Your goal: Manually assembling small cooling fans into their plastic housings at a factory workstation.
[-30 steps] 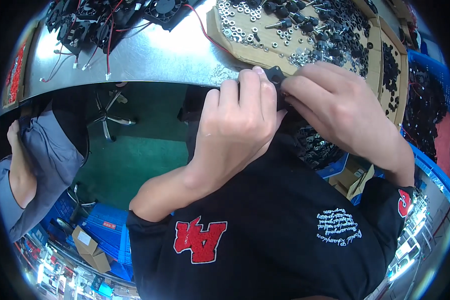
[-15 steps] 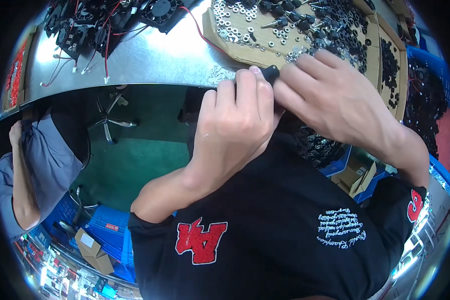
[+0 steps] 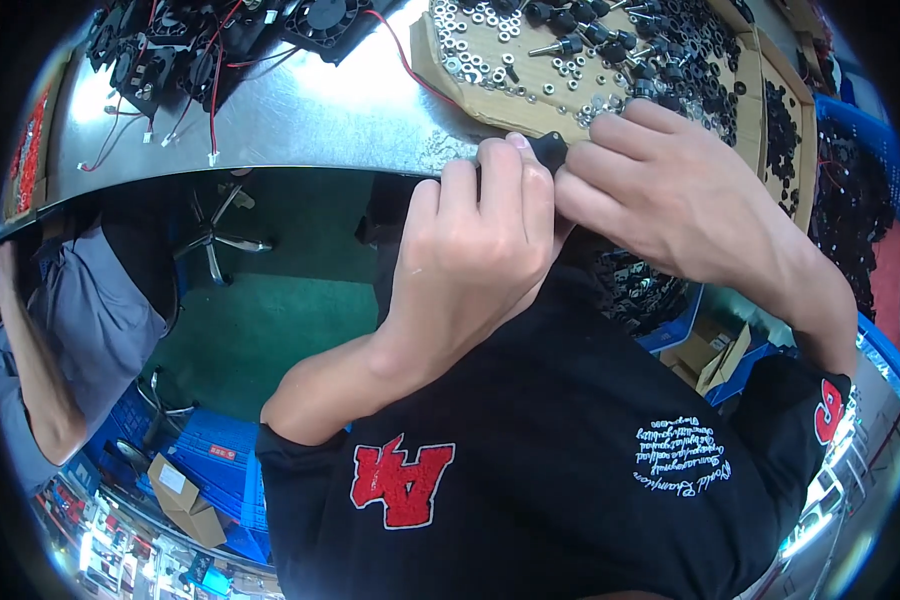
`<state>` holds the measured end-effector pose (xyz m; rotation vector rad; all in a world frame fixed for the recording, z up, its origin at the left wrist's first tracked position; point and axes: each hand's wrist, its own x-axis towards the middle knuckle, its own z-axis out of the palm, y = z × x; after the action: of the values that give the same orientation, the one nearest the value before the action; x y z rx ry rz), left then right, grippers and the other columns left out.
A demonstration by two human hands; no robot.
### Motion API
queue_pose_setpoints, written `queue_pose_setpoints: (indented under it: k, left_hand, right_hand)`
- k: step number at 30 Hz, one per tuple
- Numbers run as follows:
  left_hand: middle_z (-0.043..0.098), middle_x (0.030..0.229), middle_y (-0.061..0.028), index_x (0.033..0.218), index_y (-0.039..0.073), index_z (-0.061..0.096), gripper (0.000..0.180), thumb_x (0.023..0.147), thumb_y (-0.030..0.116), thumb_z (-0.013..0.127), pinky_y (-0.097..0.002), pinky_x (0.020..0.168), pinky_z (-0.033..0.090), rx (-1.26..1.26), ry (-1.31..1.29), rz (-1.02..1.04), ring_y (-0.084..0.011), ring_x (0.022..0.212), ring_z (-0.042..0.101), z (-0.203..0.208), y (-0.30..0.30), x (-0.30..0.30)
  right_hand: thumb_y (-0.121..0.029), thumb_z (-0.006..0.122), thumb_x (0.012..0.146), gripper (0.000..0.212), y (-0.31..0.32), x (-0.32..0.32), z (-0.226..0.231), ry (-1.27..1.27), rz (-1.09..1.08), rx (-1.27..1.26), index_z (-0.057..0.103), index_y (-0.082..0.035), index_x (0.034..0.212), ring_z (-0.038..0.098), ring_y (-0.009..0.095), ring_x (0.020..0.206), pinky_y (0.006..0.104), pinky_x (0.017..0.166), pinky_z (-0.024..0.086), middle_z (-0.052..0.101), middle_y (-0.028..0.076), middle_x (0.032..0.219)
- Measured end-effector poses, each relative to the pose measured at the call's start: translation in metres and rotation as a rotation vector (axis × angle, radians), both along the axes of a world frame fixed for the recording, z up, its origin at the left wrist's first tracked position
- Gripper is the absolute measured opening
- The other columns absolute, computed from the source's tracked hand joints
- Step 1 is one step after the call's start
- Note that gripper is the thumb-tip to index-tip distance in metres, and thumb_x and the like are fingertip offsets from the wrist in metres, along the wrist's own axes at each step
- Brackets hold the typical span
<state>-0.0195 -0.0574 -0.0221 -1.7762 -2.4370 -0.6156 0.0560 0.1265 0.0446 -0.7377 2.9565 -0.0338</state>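
My left hand (image 3: 480, 250) is curled into a fist around a small black knob-like part (image 3: 547, 151), whose rounded top shows just above my fingers. My right hand (image 3: 670, 190) meets it from the right, fingertips pinching the same black part. Both hands hover at the near edge of the metal worktable (image 3: 300, 110). What lies under the fingers is hidden. Just beyond my hands lies a flat cardboard sheet (image 3: 440, 60) strewn with several silver nuts, washers and black knobs with threaded studs.
Black cooling fans with red and black wires (image 3: 210, 50) are piled at the table's far left. A cardboard tray of black rubber rings (image 3: 780, 130) sits at the right, blue bins (image 3: 670, 330) below. Another person in a grey shirt (image 3: 70, 320) is at the left.
Both hands have shifted slightly to the right and upward along the table edge, still joined on the black part; my right hand's fingers have spread flatter over it.
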Motion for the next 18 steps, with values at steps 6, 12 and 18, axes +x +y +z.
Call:
queue_pose_setpoints:
  k: [6,12,18]
  left_hand:
    - [0.059,0.097,-0.0141,0.115,-0.010,0.059,0.058,0.072,0.023,0.079,-0.0317,0.061,0.045,-0.016,-0.015,-0.006,-0.0238,0.073,0.058,0.0020,-0.0013,-0.0012]
    - [0.058,0.097,-0.0144,0.114,-0.011,0.059,0.055,0.074,0.023,0.077,-0.0319,0.060,0.045,0.017,0.000,-0.006,-0.0236,0.072,0.057,-0.0004,0.0009,-0.0015]
    - [0.058,0.098,-0.0146,0.115,-0.011,0.059,0.059,0.073,0.025,0.078,-0.0311,0.060,0.045,0.033,0.003,-0.008,-0.0238,0.073,0.058,-0.0021,0.0005,-0.0023]
  right_hand:
    - [-0.017,0.062,0.083,0.018,0.0016,-0.0030,0.0091,-0.198,-0.020,0.145,0.057,-0.010,0.099,0.057,0.020,0.085,0.0332,0.077,0.046,0.056,0.004,0.090]
    - [-0.015,0.060,0.084,0.016,-0.0003,0.0003,0.0080,-0.091,-0.016,-0.091,0.056,-0.008,0.097,0.057,0.021,0.085,0.0335,0.077,0.047,0.054,0.005,0.089]
    - [-0.015,0.060,0.084,0.015,0.0025,0.0013,0.0026,-0.086,-0.063,-0.068,0.055,-0.007,0.096,0.057,0.021,0.084,0.0339,0.077,0.047,0.054,0.005,0.088]
